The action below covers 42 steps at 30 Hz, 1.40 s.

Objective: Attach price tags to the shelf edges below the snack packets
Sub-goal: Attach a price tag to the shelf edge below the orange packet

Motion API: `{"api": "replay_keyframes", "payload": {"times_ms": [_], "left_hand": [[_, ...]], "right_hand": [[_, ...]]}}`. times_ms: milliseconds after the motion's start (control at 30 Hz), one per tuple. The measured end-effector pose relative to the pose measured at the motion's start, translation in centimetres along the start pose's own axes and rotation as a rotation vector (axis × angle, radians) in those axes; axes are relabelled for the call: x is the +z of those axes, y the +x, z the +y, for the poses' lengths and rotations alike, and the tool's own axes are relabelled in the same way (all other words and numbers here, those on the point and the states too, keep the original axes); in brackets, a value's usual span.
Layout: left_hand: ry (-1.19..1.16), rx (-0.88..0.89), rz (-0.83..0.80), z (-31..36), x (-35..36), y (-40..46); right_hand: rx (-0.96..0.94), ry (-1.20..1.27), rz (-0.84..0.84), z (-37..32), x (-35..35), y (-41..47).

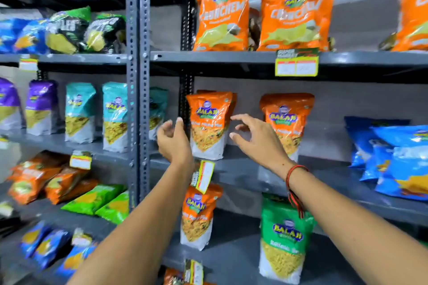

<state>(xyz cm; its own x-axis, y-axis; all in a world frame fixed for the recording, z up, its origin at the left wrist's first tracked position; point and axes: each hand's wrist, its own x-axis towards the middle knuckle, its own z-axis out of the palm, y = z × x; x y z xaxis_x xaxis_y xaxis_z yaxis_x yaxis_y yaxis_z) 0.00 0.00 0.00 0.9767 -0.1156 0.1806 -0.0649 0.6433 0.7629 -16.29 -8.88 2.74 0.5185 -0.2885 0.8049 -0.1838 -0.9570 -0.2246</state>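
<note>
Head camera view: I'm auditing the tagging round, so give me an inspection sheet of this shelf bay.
Surface: grey metal shelves, stocked.
Job's things: price tag flat on the upper edge; tilted tag on the middle edge below the orange packet.
Clutter: nothing seen.
Grippers: left hand and right hand open, empty, either side of that packet.
Cables: nothing seen.
Surroundings: slotted upright; blue packets at right.
</note>
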Motion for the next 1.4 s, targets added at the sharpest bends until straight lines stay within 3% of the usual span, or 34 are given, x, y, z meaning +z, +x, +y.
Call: {"api": "replay_keyframes", "payload": {"times_ms": [100,200,333,467,633,800,967,1100,1167,1400], "left_hand": [[-0.109,-0.415,0.120,-3.7,-2.2,0.4],[-0.121,-0.573,0.103,-7.9,-5.1,0.0],[-0.088,-0.753,-0.070,-10.7,-6.4,-0.1],[0.033,-0.814,-0.153,-13.3,-6.4,1.9],[0.036,-0.794,-0.117,-16.1,-6.6,4.0],[-0.009,-0.833,-0.241,-16.6,-6.8,4.8],[0.073,-0.635,-0.276,-17.7,-8.3,5.6],[0.379,-0.152,-0.382,-17.4,-9.9,7.5],[0.457,0.000,-0.438,-16.7,-10.4,8.4],[0.596,0.219,-0.522,-15.8,-9.2,10.1]], "right_hand": [[-0.030,-0.185,-0.229,0.7,2.9,-0.4],[-0.045,-0.322,-0.365,1.2,6.4,-0.9],[-0.160,-0.561,-0.378,1.3,10.5,-0.4],[-0.085,-0.558,-0.367,1.5,14.4,0.2],[0.023,-0.515,-0.358,2.3,17.5,1.0],[0.025,-0.424,-0.200,3.0,19.0,0.3],[0.121,-0.277,-0.068,2.9,19.2,-1.8],[0.287,-0.077,0.101,3.5,19.3,-5.0],[0.318,-0.016,0.148,4.0,19.5,-6.3],[0.386,-0.097,0.274,5.3,21.1,-6.5]]}}
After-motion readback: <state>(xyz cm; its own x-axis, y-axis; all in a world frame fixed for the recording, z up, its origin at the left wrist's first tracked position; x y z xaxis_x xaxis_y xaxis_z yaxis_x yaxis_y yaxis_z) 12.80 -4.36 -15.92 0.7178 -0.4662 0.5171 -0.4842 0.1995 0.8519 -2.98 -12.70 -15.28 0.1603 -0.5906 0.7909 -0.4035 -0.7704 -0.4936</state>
